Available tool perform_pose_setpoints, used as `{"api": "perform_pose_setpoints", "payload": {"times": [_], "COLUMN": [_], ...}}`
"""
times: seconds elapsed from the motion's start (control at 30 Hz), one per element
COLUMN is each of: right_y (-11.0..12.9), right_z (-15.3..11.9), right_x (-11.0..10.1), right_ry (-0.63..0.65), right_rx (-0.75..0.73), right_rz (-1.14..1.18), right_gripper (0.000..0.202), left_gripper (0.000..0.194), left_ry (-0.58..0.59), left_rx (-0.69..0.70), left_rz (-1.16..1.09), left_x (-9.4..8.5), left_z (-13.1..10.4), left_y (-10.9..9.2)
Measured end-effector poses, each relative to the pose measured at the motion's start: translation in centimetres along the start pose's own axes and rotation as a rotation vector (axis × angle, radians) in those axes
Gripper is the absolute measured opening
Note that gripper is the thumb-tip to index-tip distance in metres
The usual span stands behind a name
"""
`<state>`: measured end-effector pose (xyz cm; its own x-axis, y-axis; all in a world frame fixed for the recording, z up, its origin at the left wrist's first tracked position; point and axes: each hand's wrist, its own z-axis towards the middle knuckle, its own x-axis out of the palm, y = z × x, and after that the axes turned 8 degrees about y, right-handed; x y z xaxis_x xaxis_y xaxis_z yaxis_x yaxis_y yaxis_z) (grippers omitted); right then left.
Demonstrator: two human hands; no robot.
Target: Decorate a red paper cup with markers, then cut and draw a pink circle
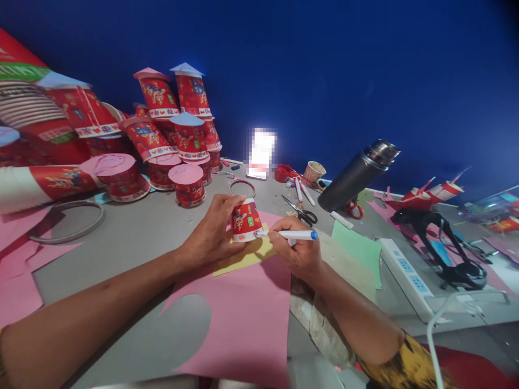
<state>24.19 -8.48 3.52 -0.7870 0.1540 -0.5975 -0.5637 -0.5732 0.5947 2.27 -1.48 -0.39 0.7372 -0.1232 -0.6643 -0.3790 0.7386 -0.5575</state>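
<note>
Over the pink sheet (251, 319) and the smaller yellow paper (229, 266), the left hand (213, 227) grips 1 red cup (245, 217) from its left between fingers and thumb, narrow end up. The right hand (298, 251), on the cup's right, pinches a white marker (297, 235) lying nearly level, its tip pointing left at the cup's pale lower band; contact is too small to tell.

Craft workspace, cut paper (253, 319), markers (298, 235), decorated cups (245, 220)
</note>
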Motion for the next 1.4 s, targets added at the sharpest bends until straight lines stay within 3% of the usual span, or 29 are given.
{"api": "perform_pose_setpoints", "payload": {"times": [0.73,1.4], "right_y": [-0.69,-0.81], "right_z": [0.00,-0.12], "right_x": [0.45,0.24], "right_ry": [-0.027,-0.027], "right_rx": [-0.051,-0.011], "right_rz": [-0.032,-0.026], "right_gripper": [0.016,0.014], "left_gripper": [0.083,0.083], "left_ry": [0.000,0.011], "left_rx": [0.061,0.038], "left_rz": [0.058,0.038], "left_x": [-0.07,-0.10], "left_z": [0.01,0.01], "left_y": [0.35,0.36]}}
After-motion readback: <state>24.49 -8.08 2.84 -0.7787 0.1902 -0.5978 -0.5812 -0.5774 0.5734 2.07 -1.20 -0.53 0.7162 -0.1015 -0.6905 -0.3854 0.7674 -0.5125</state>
